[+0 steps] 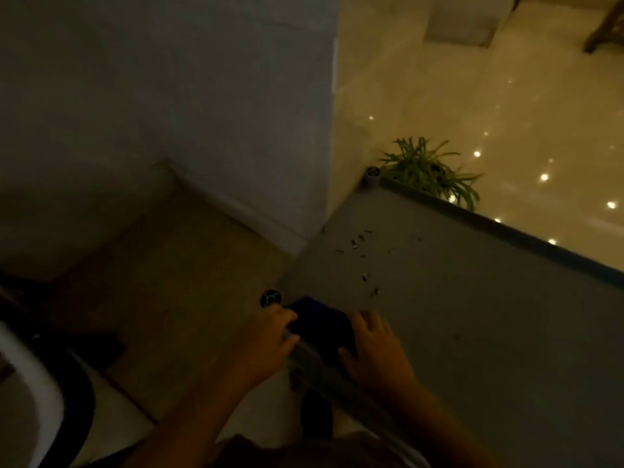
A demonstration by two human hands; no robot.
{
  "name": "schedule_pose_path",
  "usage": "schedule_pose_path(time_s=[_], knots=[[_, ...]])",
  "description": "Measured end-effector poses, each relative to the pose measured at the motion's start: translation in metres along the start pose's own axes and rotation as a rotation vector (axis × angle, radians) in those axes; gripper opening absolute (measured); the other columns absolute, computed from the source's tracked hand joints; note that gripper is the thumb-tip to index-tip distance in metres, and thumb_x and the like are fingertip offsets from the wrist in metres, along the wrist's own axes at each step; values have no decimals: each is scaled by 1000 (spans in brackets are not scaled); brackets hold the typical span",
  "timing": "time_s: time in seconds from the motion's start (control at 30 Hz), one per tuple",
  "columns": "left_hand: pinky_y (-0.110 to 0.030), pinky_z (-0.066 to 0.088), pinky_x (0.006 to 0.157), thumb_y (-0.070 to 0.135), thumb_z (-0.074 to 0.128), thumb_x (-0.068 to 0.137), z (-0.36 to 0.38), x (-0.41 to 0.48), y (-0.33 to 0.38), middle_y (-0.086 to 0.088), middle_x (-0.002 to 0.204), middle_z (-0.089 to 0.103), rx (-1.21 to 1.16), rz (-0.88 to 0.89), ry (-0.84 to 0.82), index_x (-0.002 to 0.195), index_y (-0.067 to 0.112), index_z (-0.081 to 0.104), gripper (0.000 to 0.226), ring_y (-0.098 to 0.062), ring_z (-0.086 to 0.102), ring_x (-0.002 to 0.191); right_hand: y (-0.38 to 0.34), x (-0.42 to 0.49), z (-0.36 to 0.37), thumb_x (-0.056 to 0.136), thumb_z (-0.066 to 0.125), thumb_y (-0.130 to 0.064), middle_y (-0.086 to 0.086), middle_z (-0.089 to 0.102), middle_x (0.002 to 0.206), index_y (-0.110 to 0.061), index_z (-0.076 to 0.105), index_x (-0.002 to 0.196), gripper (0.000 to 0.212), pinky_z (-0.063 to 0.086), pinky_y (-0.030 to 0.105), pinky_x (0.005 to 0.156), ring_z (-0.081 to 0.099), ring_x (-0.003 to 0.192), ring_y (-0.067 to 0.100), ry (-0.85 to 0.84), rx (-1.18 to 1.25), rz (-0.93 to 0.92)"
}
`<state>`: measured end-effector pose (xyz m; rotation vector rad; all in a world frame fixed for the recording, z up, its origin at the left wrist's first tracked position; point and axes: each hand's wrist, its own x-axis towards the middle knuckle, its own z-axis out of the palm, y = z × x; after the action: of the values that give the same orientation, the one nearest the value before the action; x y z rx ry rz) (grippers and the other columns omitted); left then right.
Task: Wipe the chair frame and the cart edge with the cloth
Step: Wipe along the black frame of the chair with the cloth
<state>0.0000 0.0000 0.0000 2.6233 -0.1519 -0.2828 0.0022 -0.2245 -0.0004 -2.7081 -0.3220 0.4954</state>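
With both hands (270,336) (374,349) pressing the cloth (319,324) on the cart edge (304,363), wiping is underway; next, slide along it.

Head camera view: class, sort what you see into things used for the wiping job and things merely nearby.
In use: cloth, cart edge, left hand, right hand, chair frame.
Merely nearby: plant, scattered bits on the cart top, wall.

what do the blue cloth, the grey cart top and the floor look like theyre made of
The blue cloth looks like soft fabric, perhaps microfibre: it bunches and folds between the left hand and the right hand.
The cart top looks like matte grey plastic or painted metal: flat with no glare; which is unclear.
The floor looks like polished tile or stone: it mirrors the ceiling lights.
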Motion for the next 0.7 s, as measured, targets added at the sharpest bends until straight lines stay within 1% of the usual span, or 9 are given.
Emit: schedule_pose_path(time_s=[0.1, 0.17, 0.27, 0.37, 0.5, 0.53, 0.6, 0.63, 0.7], knots=[[-29, 41, 95, 35, 58, 87, 7, 26, 13, 2, 126, 50, 42, 110, -36, 126, 23, 52, 41, -17, 48, 116, 10, 3, 4, 91, 56, -46, 11, 26, 154, -21, 23, 149, 71, 41, 42, 110, 33, 140, 31, -34, 40, 108], [-32, 38, 99, 34, 60, 85, 13, 38, 18, 1, 129, 48, 100, 177, -85, 127, 22, 50, 44, -20, 43, 121, 12, 2, 10, 90, 59, -46, 10, 21, 157, -20, 17, 152, 78, 39, 41, 113, 29, 143, 31, -71, 85, 154], [-40, 35, 103, 38, 60, 81, 21, 52, 13, -1, 139, 41, 249, 264, -192, 131, 24, 43, 55, -22, 35, 130, 12, -1, 16, 91, 57, -47, 8, 25, 155, -20, 14, 153, 81, 39, 38, 111, 32, 140, 29, -63, 82, 161], [-45, 35, 105, 37, 60, 82, 25, 60, 9, -2, 147, 33, 287, 259, -305, 138, 24, 34, 63, -25, 31, 134, 2, -1, 23, 93, 53, -47, 10, 30, 152, -15, 12, 154, 80, 38, 36, 110, 33, 136, 29, -62, 54, 169], [-45, 44, 95, 26, 56, 88, 26, 65, 15, -5, 141, 34, 287, 207, -295, 140, 21, 28, 60, -30, 37, 124, -13, 9, 25, 89, 60, -52, 10, 36, 143, -15, 15, 153, 86, 45, 33, 101, 42, 127, 26, -77, 54, 211], [-44, 46, 92, 22, 55, 88, 25, 66, 15, -7, 137, 35, 286, 203, -298, 137, 19, 32, 54, -31, 39, 120, -15, 14, 23, 87, 62, -53, 9, 39, 140, -16, 19, 151, 86, 47, 33, 98, 46, 123, 26, -91, 79, 234], [-44, 48, 83, 15, 52, 87, 21, 69, 16, -9, 123, 42, 291, 230, -309, 117, 14, 45, 31, -31, 45, 109, -21, 19, 19, 86, 64, -53, 9, 46, 135, -16, 33, 143, 75, 49, 32, 89, 54, 114, 25, -125, 114, 265], [-44, 48, 78, 14, 52, 85, 19, 70, 15, -10, 115, 44, 293, 243, -330, 105, 12, 46, 21, -31, 48, 103, -24, 20, 17, 85, 64, -53, 9, 50, 129, -14, 40, 134, 67, 47, 33, 83, 57, 108, 26, -131, 124, 275], [-40, 44, 69, 18, 54, 82, 11, 71, 11, -10, 105, 47, 273, 278, -359, 94, 12, 44, 17, -30, 52, 94, -31, 22, 15, 83, 63, -53, 10, 58, 114, -14, 47, 113, 51, 42, 32, 71, 60, 96, 28, -129, 138, 277]])
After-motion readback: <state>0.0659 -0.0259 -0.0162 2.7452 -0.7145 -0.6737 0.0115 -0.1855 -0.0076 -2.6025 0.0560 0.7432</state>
